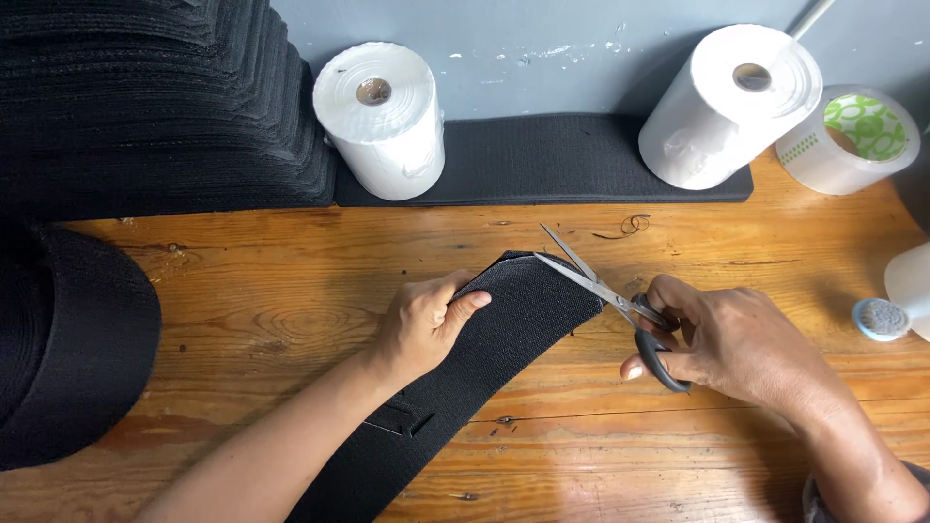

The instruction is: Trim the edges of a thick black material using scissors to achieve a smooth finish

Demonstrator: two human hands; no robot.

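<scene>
the left hand [426, 324] pinches the black strip [484, 339] flat on the table [291, 291], while the right hand [722, 344], fingers through the handles, holds open scissors [605, 291] at the strip's end, apparently trimming; closing the blades squarely looks next.

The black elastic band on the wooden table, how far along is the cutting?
Done: a tall stack of black cut pieces stands at the back left. In hand: the left hand holds down the wide black elastic band, and the right hand has black-handled scissors open at its end. Left: the band runs uncut off the bottom edge, and a big black roll sits at left.
</scene>
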